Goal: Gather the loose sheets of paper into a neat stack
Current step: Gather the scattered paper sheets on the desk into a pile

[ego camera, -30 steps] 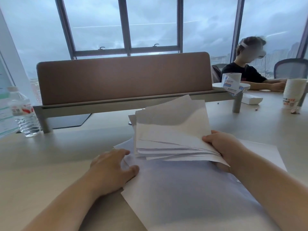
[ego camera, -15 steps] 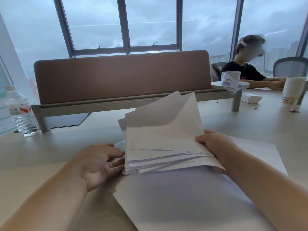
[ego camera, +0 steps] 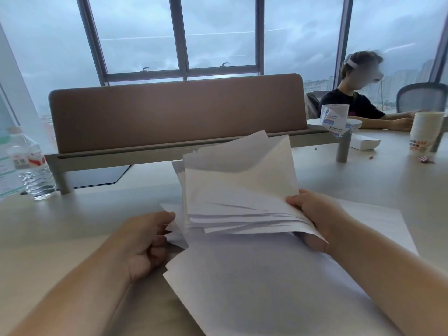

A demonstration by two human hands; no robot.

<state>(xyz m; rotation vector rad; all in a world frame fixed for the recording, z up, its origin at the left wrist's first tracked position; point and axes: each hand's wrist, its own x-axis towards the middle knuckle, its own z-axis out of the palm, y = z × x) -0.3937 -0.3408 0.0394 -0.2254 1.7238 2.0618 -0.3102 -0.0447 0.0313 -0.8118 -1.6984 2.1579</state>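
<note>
Nearest: big loose sheet [ego camera: 254,282] lies flat on table [ego camera: 72,226]. Left hand [ego camera: 143,243] w/ curled fingers pinches sheet corner at stack's left edge. Right hand [ego camera: 315,219] grips uneven paper stack [ego camera: 237,190], raised & tilted above table. Behind: water bottle [ego camera: 31,166] far left, brown divider panel [ego camera: 177,112].

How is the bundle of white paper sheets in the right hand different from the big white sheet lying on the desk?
The fanned bundle of white paper sheets is lifted and tilted, while the large white sheet lies flat on the pale desk. The bundle holds many uneven sheets; the sheet looks single. The right hand grips the bundle; neither hand clearly holds the sheet. Both are plain white paper.
</note>
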